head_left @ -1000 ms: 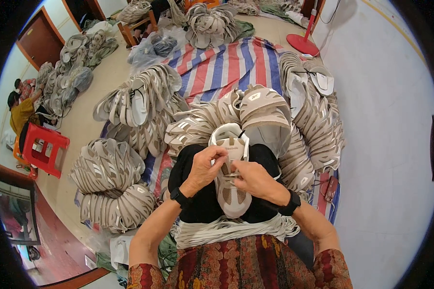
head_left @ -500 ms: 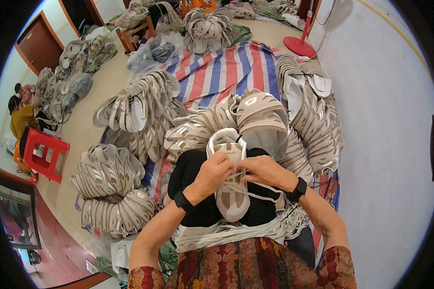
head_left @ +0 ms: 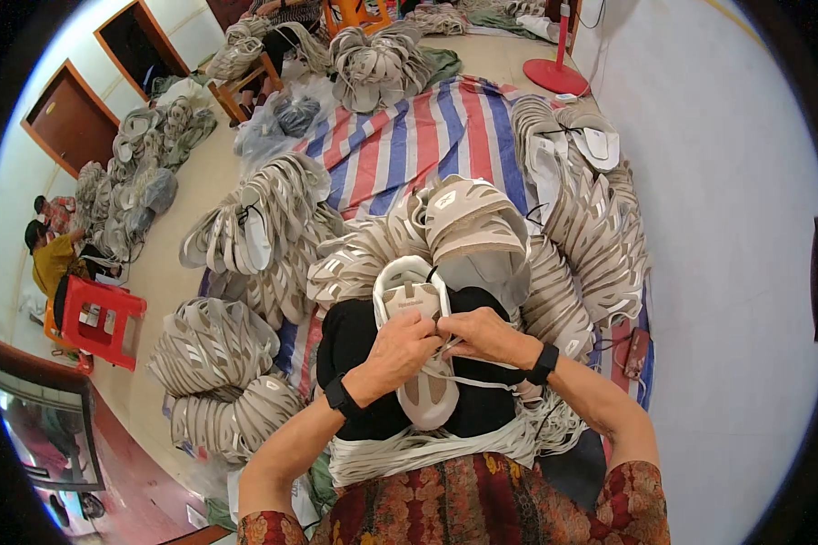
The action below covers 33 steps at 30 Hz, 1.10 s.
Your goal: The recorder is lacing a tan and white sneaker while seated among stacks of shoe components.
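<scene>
Left hand curled over shoe, grip unclear. Right hand at shoe's right edge, hold on lace cannot be told

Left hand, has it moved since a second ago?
Yes: judged against the striped sheet, the left hand has moved rightward, and now covers more of the shoe.
</scene>
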Each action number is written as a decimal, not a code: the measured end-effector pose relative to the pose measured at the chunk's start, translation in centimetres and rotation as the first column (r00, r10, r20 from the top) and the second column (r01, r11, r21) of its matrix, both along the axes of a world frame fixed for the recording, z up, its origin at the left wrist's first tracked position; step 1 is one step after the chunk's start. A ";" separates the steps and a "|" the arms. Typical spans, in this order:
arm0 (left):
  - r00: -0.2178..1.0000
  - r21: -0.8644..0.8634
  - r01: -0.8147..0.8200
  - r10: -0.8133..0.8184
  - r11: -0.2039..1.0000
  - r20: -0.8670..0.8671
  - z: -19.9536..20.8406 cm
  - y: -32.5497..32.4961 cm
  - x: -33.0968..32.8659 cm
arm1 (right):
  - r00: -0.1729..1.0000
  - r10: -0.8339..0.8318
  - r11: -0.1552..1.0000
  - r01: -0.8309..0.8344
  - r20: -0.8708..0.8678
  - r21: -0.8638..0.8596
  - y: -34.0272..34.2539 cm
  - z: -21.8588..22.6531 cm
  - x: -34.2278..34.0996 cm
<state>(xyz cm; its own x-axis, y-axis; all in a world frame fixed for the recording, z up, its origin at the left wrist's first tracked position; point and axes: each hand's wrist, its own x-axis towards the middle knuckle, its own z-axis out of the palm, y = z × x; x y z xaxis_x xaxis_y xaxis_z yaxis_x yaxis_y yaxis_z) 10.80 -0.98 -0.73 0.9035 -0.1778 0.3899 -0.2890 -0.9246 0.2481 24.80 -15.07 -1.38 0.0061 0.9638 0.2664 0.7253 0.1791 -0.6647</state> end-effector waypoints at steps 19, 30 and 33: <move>0.633 0.096 -0.773 0.772 0.627 0.055 1.1 20.5 -22.7 | 0.993 -0.067 0.998 0.066 -0.099 -0.016 1.2 1.2 0.4; 0.957 -0.403 -0.283 0.228 0.870 -0.180 -0.4 4.1 -5.9 | 0.914 -0.220 0.921 0.079 -0.341 -0.382 -6.6 5.3 -10.2; 0.946 -0.565 -0.312 0.192 0.764 -0.262 -1.1 4.5 -5.4 | 0.723 -0.492 0.869 0.446 -0.484 -0.216 -4.7 8.1 -7.5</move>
